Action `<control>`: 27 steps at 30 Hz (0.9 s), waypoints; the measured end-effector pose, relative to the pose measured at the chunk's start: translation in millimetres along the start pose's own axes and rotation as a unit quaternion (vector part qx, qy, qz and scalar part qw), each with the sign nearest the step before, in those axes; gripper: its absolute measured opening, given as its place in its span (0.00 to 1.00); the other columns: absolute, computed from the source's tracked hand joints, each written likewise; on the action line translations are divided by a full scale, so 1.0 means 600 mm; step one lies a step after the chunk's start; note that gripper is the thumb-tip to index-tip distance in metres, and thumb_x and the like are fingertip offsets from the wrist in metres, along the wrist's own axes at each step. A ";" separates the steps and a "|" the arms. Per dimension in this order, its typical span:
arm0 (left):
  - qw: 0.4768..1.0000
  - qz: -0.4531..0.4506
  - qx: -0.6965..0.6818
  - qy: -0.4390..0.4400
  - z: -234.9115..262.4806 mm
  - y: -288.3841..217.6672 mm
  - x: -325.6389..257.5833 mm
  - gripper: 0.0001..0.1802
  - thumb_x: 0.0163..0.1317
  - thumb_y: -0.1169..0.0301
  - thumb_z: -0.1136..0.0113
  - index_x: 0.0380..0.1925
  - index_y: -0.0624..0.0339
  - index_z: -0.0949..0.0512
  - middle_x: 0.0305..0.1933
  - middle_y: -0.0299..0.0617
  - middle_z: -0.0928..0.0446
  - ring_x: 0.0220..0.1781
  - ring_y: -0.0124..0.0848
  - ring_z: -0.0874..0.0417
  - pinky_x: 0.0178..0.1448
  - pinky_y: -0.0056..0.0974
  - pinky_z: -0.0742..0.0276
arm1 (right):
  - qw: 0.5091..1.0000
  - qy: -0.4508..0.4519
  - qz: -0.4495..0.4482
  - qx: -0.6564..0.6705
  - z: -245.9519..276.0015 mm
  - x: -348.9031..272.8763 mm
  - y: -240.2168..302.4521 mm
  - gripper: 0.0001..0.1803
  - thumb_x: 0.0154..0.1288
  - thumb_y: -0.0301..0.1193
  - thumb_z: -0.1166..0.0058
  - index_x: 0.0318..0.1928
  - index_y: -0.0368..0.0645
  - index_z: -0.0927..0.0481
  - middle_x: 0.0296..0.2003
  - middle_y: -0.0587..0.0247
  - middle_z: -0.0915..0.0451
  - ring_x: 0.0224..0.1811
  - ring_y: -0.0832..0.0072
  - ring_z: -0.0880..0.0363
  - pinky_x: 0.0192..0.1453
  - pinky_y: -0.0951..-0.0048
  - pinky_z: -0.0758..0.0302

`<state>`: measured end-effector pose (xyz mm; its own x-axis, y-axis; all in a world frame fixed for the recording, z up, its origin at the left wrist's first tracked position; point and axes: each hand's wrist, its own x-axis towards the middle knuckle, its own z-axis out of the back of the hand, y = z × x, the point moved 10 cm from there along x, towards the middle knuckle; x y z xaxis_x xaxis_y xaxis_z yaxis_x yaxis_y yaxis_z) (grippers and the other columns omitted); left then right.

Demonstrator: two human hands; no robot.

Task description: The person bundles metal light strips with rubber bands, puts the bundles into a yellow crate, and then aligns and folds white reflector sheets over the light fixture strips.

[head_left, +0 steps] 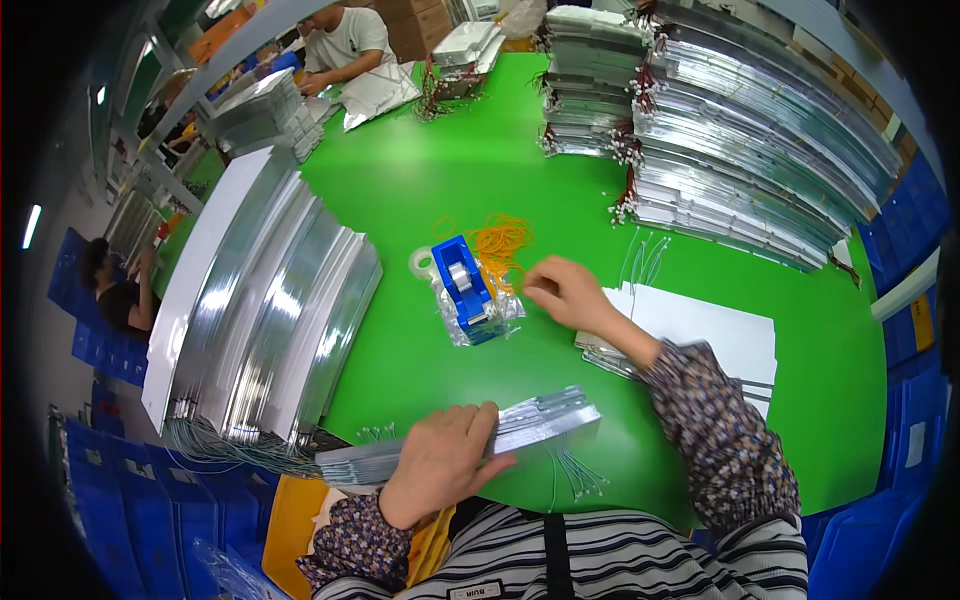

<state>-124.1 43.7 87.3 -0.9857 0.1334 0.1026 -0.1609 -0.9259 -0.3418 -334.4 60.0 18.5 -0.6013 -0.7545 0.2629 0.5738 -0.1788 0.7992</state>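
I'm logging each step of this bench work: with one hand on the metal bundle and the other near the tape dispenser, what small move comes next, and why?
Probably the right hand pulls tape from the blue tape dispenser just to its left, since the left hand already presses the bundle of metal strips together.

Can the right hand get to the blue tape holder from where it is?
Probably yes. The right hand hovers just beside the blue tape holder, with only bare green table and some orange rubber bands between them. Nothing seems to block it.
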 end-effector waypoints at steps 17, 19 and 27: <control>0.998 -0.031 0.041 -0.027 0.041 0.013 -0.004 0.27 0.45 0.66 0.32 0.43 0.65 0.30 0.30 0.47 0.27 0.33 0.45 0.23 0.35 0.42 0.29 | 0.972 -0.114 -0.032 0.202 0.027 0.002 -0.018 0.04 0.55 0.26 0.43 0.30 0.38 0.23 0.22 0.62 0.22 0.24 0.75 0.23 0.27 0.76 0.28; 0.998 -0.034 0.049 -0.006 0.017 0.027 0.001 0.29 0.45 0.64 0.32 0.45 0.65 0.32 0.31 0.47 0.27 0.35 0.45 0.23 0.35 0.42 0.29 | 0.904 -0.096 -0.171 0.379 0.037 -0.040 -0.014 0.05 0.59 0.25 0.46 0.35 0.37 0.26 0.24 0.61 0.21 0.21 0.80 0.24 0.19 0.82 0.34; 0.997 -0.029 0.063 -0.038 0.018 0.017 0.017 0.32 0.46 0.62 0.33 0.50 0.63 0.33 0.35 0.48 0.26 0.37 0.45 0.23 0.39 0.43 0.28 | 0.802 -0.095 -0.204 0.553 0.087 -0.098 0.026 0.14 0.60 0.22 0.48 0.47 0.33 0.28 0.35 0.54 0.19 0.21 0.79 0.22 0.17 0.84 0.35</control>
<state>-135.5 31.5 95.1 -0.9676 0.1653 0.1909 -0.2054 -0.9550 -0.2140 -319.0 134.7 43.6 -0.7480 -0.6466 -0.1498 -0.4737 0.3620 0.8028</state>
